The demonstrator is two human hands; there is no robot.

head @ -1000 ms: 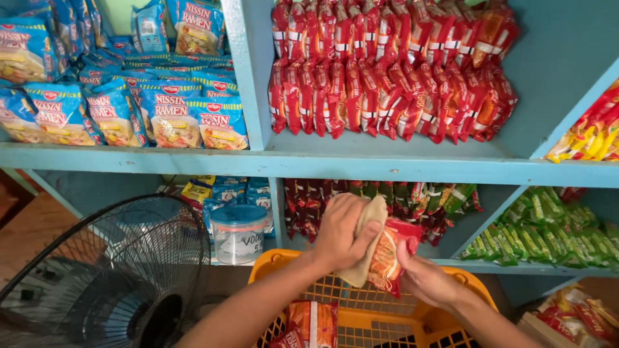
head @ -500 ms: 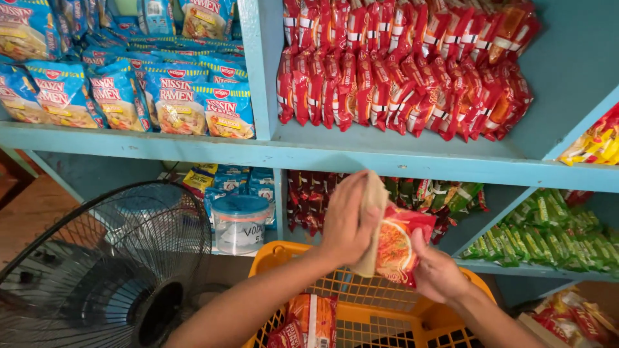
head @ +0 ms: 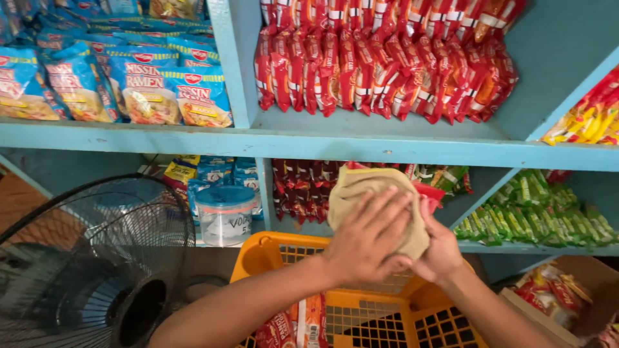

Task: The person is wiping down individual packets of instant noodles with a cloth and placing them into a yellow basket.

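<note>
My left hand presses a tan cloth flat against a red snack packet, which my right hand holds from behind. Only the packet's red edge shows past the cloth. Both hands are raised above an orange plastic basket that holds several red noodle packets. Behind them stands a light blue shelf stocked with red packets in the upper middle compartment.
A black fan stands at the lower left. A clear lidded tub sits on the lower shelf. Blue noodle packs fill the upper left, green packets the lower right. A cardboard box holds more packets.
The hands have risen slightly with the packet. The cloth now lies flat over the packet's face, covering most of it, where earlier it hung beside the packet.
</note>
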